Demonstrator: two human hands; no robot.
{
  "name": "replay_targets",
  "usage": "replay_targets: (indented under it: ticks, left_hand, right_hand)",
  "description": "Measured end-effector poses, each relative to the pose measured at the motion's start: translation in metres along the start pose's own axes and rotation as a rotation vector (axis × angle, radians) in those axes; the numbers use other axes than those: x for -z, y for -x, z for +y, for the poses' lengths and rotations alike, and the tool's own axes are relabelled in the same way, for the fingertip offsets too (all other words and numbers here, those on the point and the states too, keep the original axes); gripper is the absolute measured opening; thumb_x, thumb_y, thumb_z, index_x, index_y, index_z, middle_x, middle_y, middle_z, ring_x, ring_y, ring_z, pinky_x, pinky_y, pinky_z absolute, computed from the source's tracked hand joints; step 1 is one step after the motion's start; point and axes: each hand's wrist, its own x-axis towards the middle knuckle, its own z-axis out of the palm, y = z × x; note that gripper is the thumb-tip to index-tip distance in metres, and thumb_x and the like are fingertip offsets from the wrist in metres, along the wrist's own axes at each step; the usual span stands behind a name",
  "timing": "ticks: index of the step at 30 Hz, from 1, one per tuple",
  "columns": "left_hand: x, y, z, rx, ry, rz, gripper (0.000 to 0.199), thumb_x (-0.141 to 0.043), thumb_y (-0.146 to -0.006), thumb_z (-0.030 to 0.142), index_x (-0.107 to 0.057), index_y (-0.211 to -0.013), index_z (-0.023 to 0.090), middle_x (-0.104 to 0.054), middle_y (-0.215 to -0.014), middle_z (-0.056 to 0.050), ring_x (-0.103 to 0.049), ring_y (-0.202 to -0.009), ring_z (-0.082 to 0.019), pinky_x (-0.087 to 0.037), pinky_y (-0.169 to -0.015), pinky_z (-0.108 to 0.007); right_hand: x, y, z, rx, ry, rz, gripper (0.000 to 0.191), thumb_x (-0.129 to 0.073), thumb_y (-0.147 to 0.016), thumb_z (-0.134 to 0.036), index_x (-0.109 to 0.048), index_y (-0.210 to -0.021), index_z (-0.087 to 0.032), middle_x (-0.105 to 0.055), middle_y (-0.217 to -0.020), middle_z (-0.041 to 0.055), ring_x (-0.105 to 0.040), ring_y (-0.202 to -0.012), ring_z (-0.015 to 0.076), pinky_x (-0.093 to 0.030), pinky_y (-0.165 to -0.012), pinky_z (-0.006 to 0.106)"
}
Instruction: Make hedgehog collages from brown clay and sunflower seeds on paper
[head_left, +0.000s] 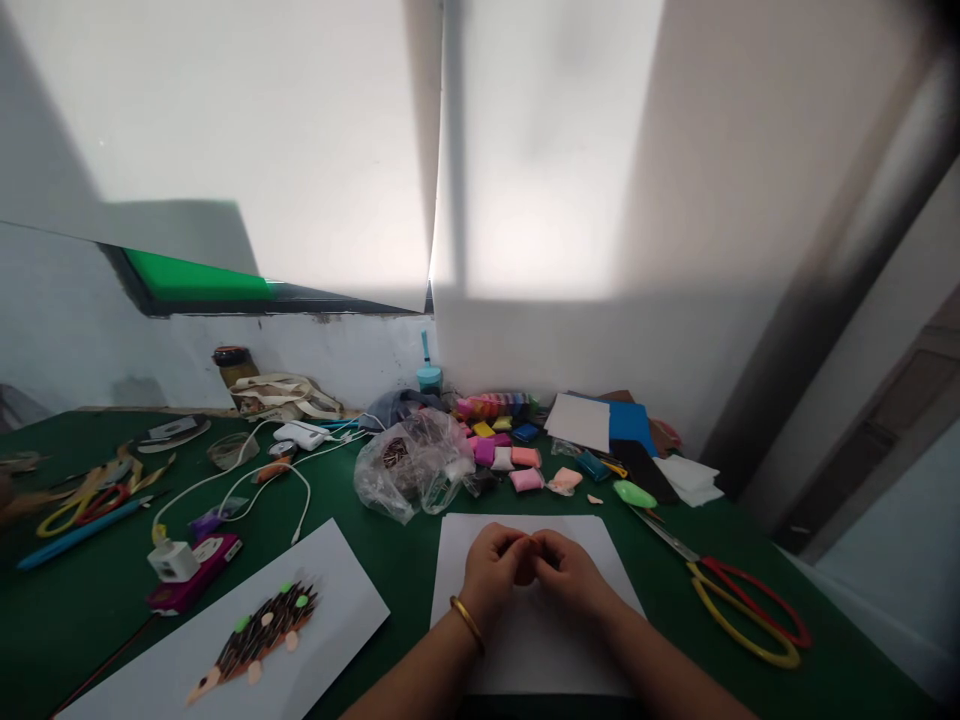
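Note:
Above a stack of white paper (536, 640), my left hand (491, 572) and my right hand (571, 572) meet with their fingertips together. Both are closed on a small reddish-brown piece (526, 572), partly hidden by the fingers. A gold bangle (469, 625) circles my left wrist. To the left lies a white sheet (330, 600) bearing a hedgehog figure (262, 635) with dark spines, a tan face and feet, and green and pale dots.
Large red and yellow scissors (739, 600) lie at the right. Behind the paper are coloured clay packets (525, 457) and a clear plastic bag (412, 465). A white charger (174, 562), a purple device (196, 573) and cables are at the left, near a blue pen (82, 533).

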Motion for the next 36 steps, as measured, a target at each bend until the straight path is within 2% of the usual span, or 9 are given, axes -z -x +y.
replay_targets:
  ticks: [3,8,13,19,23,27,32,34,36]
  left_hand:
    - [0.0,0.0,0.001,0.014,-0.038,0.017,0.03,-0.06,-0.074,0.046,-0.069,-0.074,0.017,-0.064,-0.077,-0.006,-0.06,-0.075,-0.019,-0.048,-0.067,-0.029]
    - [0.002,-0.001,0.003,-0.067,-0.009,0.022,0.039,-0.052,-0.08,0.045,-0.065,-0.105,0.019,-0.064,-0.095,-0.007,-0.059,-0.086,-0.02,-0.047,-0.079,-0.033]
    - [0.001,-0.001,0.002,-0.085,-0.033,0.018,0.023,-0.063,-0.073,0.039,-0.069,-0.074,0.018,-0.062,-0.079,-0.006,-0.059,-0.078,-0.019,-0.047,-0.073,-0.03]
    - [0.002,-0.003,0.0,0.011,0.099,0.071,0.038,-0.05,-0.081,0.045,-0.062,-0.104,0.016,-0.067,-0.086,-0.007,-0.061,-0.078,-0.019,-0.048,-0.071,-0.031]
    - [0.002,-0.006,-0.004,0.03,0.055,0.039,0.029,-0.06,-0.074,0.04,-0.067,-0.087,0.015,-0.068,-0.082,-0.007,-0.061,-0.08,-0.021,-0.048,-0.075,-0.032]
    - [0.003,-0.006,-0.005,0.047,0.036,0.058,0.025,-0.062,-0.072,0.037,-0.069,-0.079,0.015,-0.068,-0.081,-0.008,-0.061,-0.08,-0.022,-0.048,-0.076,-0.033]
    - [0.005,-0.005,-0.002,0.022,0.095,0.019,0.038,-0.051,-0.081,0.042,-0.062,-0.108,0.018,-0.067,-0.09,-0.006,-0.061,-0.085,-0.02,-0.046,-0.079,-0.033]
    - [0.004,-0.005,-0.001,0.012,0.066,0.005,0.034,-0.055,-0.078,0.041,-0.065,-0.101,0.018,-0.066,-0.085,-0.005,-0.06,-0.082,-0.02,-0.047,-0.076,-0.032]
    - [0.003,-0.005,0.0,-0.018,-0.002,0.012,0.024,-0.063,-0.071,0.039,-0.068,-0.08,0.017,-0.064,-0.081,-0.005,-0.059,-0.08,-0.019,-0.046,-0.074,-0.031]
  right_hand:
    - [0.0,0.0,-0.001,0.007,0.025,-0.002,0.016,-0.052,-0.077,-0.029,-0.06,-0.086,-0.018,-0.065,-0.082,0.0037,-0.06,-0.076,0.0183,-0.046,-0.067,0.028]
    - [0.001,0.0,-0.001,0.0,0.059,0.002,0.014,-0.052,-0.076,-0.029,-0.059,-0.08,-0.017,-0.064,-0.076,0.0027,-0.057,-0.071,0.0169,-0.043,-0.063,0.026]
    - [-0.001,0.0,0.002,0.02,0.103,0.02,0.014,-0.053,-0.076,-0.03,-0.06,-0.08,-0.018,-0.063,-0.076,0.002,-0.056,-0.07,0.0163,-0.042,-0.063,0.026]
    - [0.0,-0.002,0.006,0.012,0.003,0.016,0.012,-0.053,-0.076,-0.028,-0.055,-0.083,-0.019,-0.062,-0.078,0.0014,-0.056,-0.071,0.0159,-0.042,-0.064,0.026]
    - [0.0,-0.002,0.01,0.01,0.036,0.055,0.009,-0.049,-0.076,-0.025,-0.054,-0.079,-0.019,-0.058,-0.073,0.0003,-0.054,-0.068,0.015,-0.041,-0.061,0.025]
    - [0.002,-0.002,0.005,0.027,0.035,0.022,0.017,-0.053,-0.076,-0.029,-0.056,-0.089,-0.019,-0.06,-0.08,0.0017,-0.054,-0.072,0.0157,-0.041,-0.064,0.026]
    - [0.001,-0.001,-0.003,-0.015,0.116,0.017,0.019,-0.057,-0.075,-0.035,-0.058,-0.085,-0.019,-0.059,-0.075,0.0007,-0.051,-0.068,0.015,-0.039,-0.06,0.025]
    - [0.0,0.0,-0.003,-0.013,0.15,0.042,0.017,-0.055,-0.076,-0.036,-0.058,-0.077,-0.019,-0.057,-0.07,-0.0003,-0.05,-0.065,0.0145,-0.037,-0.058,0.025]
    - [0.0,-0.001,-0.002,-0.002,0.169,0.062,0.017,-0.054,-0.076,-0.035,-0.057,-0.074,-0.019,-0.056,-0.07,0.0,-0.05,-0.067,0.0151,-0.038,-0.059,0.025]
